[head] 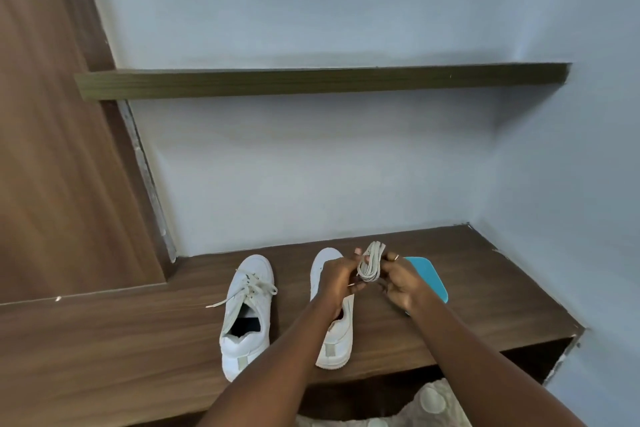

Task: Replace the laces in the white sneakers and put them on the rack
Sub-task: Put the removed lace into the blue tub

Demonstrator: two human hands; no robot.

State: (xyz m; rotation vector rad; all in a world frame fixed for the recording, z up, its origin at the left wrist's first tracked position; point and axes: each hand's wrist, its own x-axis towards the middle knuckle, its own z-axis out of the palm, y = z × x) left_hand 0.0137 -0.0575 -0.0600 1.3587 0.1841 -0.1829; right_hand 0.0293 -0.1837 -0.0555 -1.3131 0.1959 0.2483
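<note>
My left hand [337, 274] and right hand [403, 285] each pinch a coiled shoelace bundle [371, 262] above one white sneaker [335, 334]. The laced sneaker [246, 319] stands just beside it.

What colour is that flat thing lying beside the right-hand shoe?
Turquoise blue; the flat thing shows in the head view, partly behind the right hand.

Both hands are meeting over the bench [485, 288], toward six o'clock in the view. The left hand [337, 276] is gripping a coiled lace [370, 262], and the right hand [403, 284] is pinching it from three o'clock. A laced white sneaker [247, 315] is lying at nine o'clock of the hands, and a second sneaker [337, 340] is sitting partly hidden under the left wrist. A blue flat object [431, 279] is resting beneath the right hand. A wall shelf [322, 80] is hanging at twelve o'clock.
</note>
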